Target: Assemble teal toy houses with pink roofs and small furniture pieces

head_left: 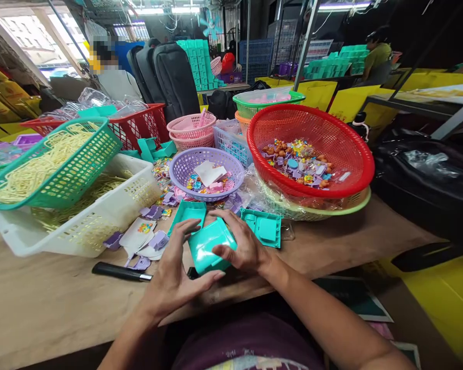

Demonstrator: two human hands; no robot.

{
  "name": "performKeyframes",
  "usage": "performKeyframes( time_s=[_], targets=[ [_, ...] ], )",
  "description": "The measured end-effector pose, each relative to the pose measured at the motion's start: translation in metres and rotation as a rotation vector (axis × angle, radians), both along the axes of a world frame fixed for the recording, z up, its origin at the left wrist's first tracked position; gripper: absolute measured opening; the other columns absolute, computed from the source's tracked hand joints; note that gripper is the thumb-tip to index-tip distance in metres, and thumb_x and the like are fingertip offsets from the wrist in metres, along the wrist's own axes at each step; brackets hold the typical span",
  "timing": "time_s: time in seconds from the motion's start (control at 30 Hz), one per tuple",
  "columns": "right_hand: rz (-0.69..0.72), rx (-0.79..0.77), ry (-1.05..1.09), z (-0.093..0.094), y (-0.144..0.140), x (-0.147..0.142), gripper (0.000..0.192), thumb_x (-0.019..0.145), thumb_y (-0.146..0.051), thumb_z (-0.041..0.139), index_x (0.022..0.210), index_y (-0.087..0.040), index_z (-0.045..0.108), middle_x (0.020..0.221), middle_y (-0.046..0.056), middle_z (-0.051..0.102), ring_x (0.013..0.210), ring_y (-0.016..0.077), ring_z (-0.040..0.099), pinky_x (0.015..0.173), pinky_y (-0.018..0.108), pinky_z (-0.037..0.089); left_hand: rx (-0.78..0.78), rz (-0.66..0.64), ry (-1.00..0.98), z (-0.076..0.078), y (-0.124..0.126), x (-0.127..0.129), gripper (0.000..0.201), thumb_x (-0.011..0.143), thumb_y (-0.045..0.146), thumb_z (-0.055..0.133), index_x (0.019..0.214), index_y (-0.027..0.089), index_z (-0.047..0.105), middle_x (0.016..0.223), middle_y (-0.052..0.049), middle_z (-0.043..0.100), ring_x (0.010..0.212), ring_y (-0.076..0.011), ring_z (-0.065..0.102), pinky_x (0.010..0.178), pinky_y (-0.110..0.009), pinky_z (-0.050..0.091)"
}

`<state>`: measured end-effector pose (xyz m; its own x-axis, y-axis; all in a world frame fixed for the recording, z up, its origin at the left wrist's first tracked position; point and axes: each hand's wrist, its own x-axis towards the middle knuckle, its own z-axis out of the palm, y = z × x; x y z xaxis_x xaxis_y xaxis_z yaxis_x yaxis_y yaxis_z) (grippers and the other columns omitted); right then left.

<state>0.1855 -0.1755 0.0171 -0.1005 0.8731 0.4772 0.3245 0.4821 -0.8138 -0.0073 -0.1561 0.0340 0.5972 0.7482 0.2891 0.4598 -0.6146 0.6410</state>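
Observation:
A glossy turquoise plastic case [210, 245] is tilted above the table's front edge. My right hand [241, 241] grips its right side, with the fingers over the far edge and the thumb on the near face. Around its left side my left hand [175, 262] is spread, thumb and fingers apart; whether the fingertips touch the case I cannot tell. Behind the hands lie a turquoise tray-like part [188, 213] and a turquoise moulded part [262, 226]. A black handle [119, 270] with a silver collar lies left of my left hand, its far end hidden.
A purple basket [177, 177] of small parts stands behind the hands, a red basket [358, 154] of small figures to its right. On the left, a green basket [73, 174] of yellowish strips rests on a white crate [73, 241]. White cards [137, 236] and purple pieces are scattered nearby.

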Motion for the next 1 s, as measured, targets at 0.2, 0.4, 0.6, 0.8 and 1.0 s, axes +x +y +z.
performKeyframes(
  time_s=[0.2, 0.4, 0.6, 0.8, 1.0],
  targets=[
    [0.006, 0.063, -0.001, -0.003, -0.002, -0.005, 0.056, 0.096, -0.062, 0.033, 0.118, -0.015, 0.055, 0.111, 0.012, 0.061, 0.104, 0.0249, 0.059, 0.096, 0.04, 0.045, 0.112, -0.154, 0.326, 0.026, 0.015, 0.005, 0.068, 0.082, 0.051, 0.066, 0.135, 0.016, 0.042, 0.114, -0.014, 0.063, 0.105, -0.0327, 0.063, 0.09, -0.049, 0.053],
    [-0.262, -0.136, 0.527, -0.009, 0.006, -0.021, 0.07, 0.095, -0.068, 0.005, 0.129, -0.022, 0.046, 0.124, 0.009, 0.062, 0.113, 0.0236, 0.061, 0.096, 0.041, 0.05, 0.09, 0.039, -0.145, 0.014, 0.003, 0.006, 0.129, 0.061, 0.057, 0.084, 0.156, 0.024, 0.003, 0.156, -0.02, 0.025, 0.139, -0.0378, 0.037, 0.111, -0.053, 0.039],
    [-0.142, -0.445, 0.8, -0.03, -0.013, -0.04, 0.062, 0.095, -0.066, 0.032, 0.131, -0.021, 0.051, 0.137, 0.009, 0.059, 0.125, 0.0256, 0.058, 0.1, 0.046, 0.052, -0.075, 0.239, -0.403, 0.006, -0.007, -0.006, 0.102, 0.073, 0.044, 0.08, 0.152, 0.021, 0.019, 0.133, -0.014, 0.055, 0.129, -0.0292, 0.051, 0.111, -0.047, 0.039],
    [-0.128, -0.466, 0.902, -0.048, -0.028, -0.039, 0.063, 0.087, -0.069, 0.048, 0.13, -0.023, 0.056, 0.127, 0.008, 0.067, 0.117, 0.0303, 0.062, 0.096, 0.049, 0.055, -0.025, 0.154, -0.354, 0.006, -0.011, -0.007, 0.12, 0.063, 0.049, 0.085, 0.154, 0.022, 0.011, 0.15, -0.016, 0.036, 0.137, -0.033, 0.042, 0.11, -0.044, 0.041],
    [-0.27, -0.32, 0.37, -0.028, -0.043, -0.006, 0.048, 0.093, -0.06, 0.047, 0.12, -0.023, 0.062, 0.122, 0.009, 0.066, 0.123, 0.0291, 0.055, 0.11, 0.053, 0.041, -0.164, 0.166, -0.038, 0.014, -0.016, -0.01, 0.066, 0.07, 0.055, 0.075, 0.119, 0.018, 0.051, 0.102, -0.006, 0.065, 0.091, -0.0251, 0.064, 0.079, -0.037, 0.054]
  ],
)
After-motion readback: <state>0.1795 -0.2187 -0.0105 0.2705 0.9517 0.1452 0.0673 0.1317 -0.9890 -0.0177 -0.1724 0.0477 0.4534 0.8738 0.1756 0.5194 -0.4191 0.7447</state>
